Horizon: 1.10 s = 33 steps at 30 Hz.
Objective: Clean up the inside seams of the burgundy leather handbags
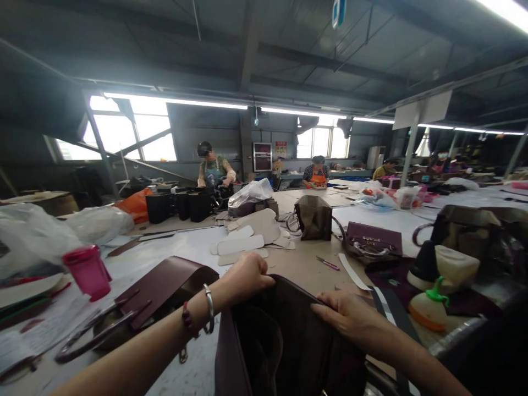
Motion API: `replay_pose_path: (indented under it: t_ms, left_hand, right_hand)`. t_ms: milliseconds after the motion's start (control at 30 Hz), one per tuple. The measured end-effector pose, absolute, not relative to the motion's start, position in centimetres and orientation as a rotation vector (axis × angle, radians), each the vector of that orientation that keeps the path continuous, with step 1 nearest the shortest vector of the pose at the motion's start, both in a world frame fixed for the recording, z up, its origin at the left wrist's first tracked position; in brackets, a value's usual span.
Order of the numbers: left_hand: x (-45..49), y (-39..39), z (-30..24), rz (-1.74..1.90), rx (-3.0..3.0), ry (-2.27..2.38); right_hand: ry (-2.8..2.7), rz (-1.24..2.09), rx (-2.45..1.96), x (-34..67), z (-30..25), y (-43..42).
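Wide worktable (305,264) under strip lights carries everything. Nearest, a dark maroon bag (284,341) stands open. The left hand (247,278) is fisted on the bag's rim. The right hand (350,316) lies along the rim, fingers stretched; whether it pinches is unclear. Left of the bag sits a pink cup (87,270). Beyond the bag lie pale cut pieces (247,236), then a brown bag (313,217).

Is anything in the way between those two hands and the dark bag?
Nothing visible. The left hand grips the open rim of the dark bag directly, and the right hand rests on that rim too.
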<state>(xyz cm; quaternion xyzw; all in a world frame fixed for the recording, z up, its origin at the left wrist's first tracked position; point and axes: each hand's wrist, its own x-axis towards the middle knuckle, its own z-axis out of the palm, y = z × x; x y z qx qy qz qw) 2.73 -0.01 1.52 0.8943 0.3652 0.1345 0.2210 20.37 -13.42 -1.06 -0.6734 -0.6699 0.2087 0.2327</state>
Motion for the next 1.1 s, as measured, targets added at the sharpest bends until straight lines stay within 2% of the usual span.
replay_pose_path:
  t_ms: [133,233,1100]
  left_hand:
    - [2.5,0.3,1.2,0.410,2.505,0.979]
    - [2.4,0.2,1.2,0.431,2.524,0.972]
    - [1.4,0.1,1.1,0.446,2.487,1.059]
  right_hand:
    - [-1.964,0.311,-2.014,19.8,-0.3,-12.6]
    - [-1.982,0.253,-2.093,19.2,0.1,-12.0]
    - [-1.988,0.510,-1.919,18.0,0.2,-9.2]
